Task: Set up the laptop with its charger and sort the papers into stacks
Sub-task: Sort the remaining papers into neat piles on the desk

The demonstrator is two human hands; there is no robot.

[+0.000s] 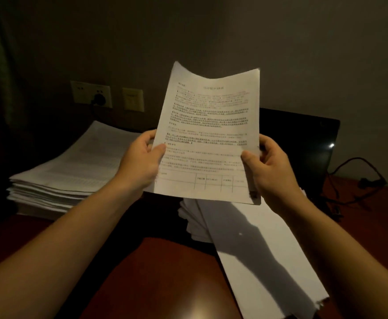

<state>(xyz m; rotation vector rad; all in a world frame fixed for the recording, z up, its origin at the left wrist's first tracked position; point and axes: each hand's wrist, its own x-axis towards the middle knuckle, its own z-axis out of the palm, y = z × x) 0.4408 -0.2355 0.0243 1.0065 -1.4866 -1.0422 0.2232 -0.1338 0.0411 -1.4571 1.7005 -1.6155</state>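
I hold a printed sheet (208, 134) upright in front of me, above the desk. My left hand (140, 162) pinches its left edge with the thumb on the front. My right hand (269, 164) pinches the right edge the same way. A tall stack of papers (73, 171) lies on the left of the desk. A looser pile of white sheets (257, 245) lies below the held sheet, reaching toward the near right. The black laptop (303, 139) stands behind the sheet, its screen dark. A black charger cable (358, 180) trails on the desk to the right of it.
The desk (165, 284) is reddish-brown wood, dimly lit. Wall sockets (91, 94) sit on the back wall at the left, one with a black plug in it, and a second plate (133, 99) beside them. A dark curtain hangs at the far left.
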